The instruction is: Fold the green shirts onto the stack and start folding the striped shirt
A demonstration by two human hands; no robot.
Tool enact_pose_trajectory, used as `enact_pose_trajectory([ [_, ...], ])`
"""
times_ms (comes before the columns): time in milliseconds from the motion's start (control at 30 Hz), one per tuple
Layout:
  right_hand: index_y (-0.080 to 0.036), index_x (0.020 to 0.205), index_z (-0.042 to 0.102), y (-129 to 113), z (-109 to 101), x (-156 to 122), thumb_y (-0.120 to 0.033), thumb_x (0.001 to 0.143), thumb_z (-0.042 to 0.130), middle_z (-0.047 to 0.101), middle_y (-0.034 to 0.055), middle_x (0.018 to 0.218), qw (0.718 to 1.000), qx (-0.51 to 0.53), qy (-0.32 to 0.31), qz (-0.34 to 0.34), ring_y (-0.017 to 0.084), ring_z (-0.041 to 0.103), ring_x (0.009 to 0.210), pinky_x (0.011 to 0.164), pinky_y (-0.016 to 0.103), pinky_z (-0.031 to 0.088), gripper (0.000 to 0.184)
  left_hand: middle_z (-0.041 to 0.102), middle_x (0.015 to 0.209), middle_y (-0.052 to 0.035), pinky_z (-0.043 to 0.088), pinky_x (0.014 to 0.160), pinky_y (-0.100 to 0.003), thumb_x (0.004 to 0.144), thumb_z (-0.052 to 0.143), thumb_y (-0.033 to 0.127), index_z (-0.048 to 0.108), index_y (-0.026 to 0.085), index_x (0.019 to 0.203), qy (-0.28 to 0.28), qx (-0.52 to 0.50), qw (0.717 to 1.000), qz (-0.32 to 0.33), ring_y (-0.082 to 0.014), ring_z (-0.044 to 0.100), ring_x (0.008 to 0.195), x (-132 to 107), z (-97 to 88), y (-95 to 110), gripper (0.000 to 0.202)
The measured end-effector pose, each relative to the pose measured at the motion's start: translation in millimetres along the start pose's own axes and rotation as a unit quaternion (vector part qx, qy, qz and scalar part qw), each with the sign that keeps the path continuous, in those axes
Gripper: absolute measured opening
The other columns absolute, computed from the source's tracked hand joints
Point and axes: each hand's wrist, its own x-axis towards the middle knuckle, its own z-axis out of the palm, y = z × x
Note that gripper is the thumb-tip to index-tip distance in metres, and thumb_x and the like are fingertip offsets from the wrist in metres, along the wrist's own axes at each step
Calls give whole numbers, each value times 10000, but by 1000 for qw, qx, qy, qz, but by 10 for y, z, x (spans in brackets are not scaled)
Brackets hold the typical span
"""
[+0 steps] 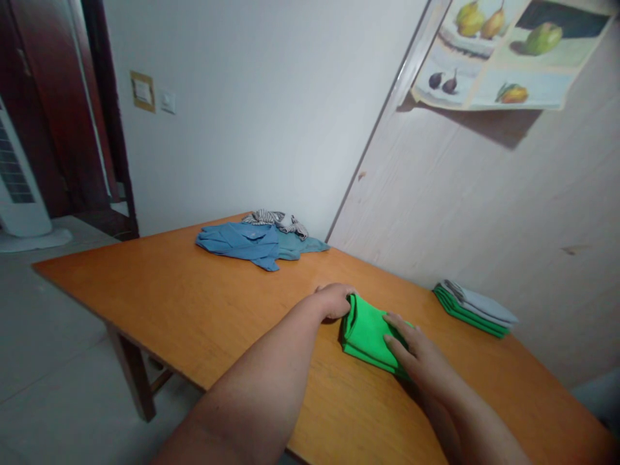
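Observation:
A bright green folded cloth [371, 332] lies on the wooden table, its layers stacked into a small rectangle. At its far left corner, my left hand [336, 301] has its fingers curled round the folded edge; part of those fingers is hidden. My right hand [411, 345] rests on the right end of the cloth, with fingers stretched out and apart on the top layer.
A folded stack of grey cloth [484, 306] on green cloth [469, 316] sits by the wall at the right. Crumpled blue clothing [242, 240] and a striped cloth [276, 219] lie at the table's [194, 303] far end. A white fan [22, 187] stands on the floor, left.

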Motion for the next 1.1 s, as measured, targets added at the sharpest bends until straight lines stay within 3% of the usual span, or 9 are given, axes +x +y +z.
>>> enact_pose_trajectory([
  [300, -237, 1426, 514, -38, -12, -5, -499, 971, 435, 495, 120, 1512, 1000, 5, 9, -3, 302, 437, 1412, 1202, 605, 243, 530, 736, 927, -19, 390, 955, -364, 750, 679, 250, 699, 287, 925, 20, 25, 999, -23, -257, 628, 1011, 41, 1, 7, 180],
  [500, -250, 1425, 521, -33, -7, -8, -499, 967, 445, 511, 118, 1499, 1000, 10, 15, -7, 303, 448, 1404, 1206, 595, 241, 527, 695, 762, -5, 440, 766, -271, 713, 693, 230, 711, 223, 868, 14, -36, 999, -19, -197, 622, 795, 44, -23, -65, 156],
  [733, -231, 1440, 503, -26, -6, -2, -515, 973, 427, 488, 122, 1517, 1000, 4, 4, 1, 296, 441, 1410, 1211, 590, 227, 552, 656, 730, 8, 421, 604, -213, 807, 584, 280, 699, 144, 958, 5, -123, 992, -11, -124, 540, 620, 97, -31, -107, 233],
  [900, -263, 1449, 499, -5, 9, 6, -503, 962, 450, 508, 111, 1503, 1000, 14, 15, -4, 303, 441, 1409, 1194, 602, 260, 545, 697, 775, 3, 459, 683, -220, 752, 622, 221, 728, 158, 908, -23, -128, 992, 3, -139, 587, 705, 95, -5, -107, 199],
  [1100, -253, 1439, 516, 12, 14, 11, -514, 959, 450, 504, 105, 1507, 1000, 9, 13, -3, 300, 440, 1411, 1201, 580, 260, 550, 746, 909, 11, 456, 869, -268, 724, 655, 174, 747, 242, 956, -12, -93, 996, -1, -186, 624, 902, 61, 14, -63, 258],
])
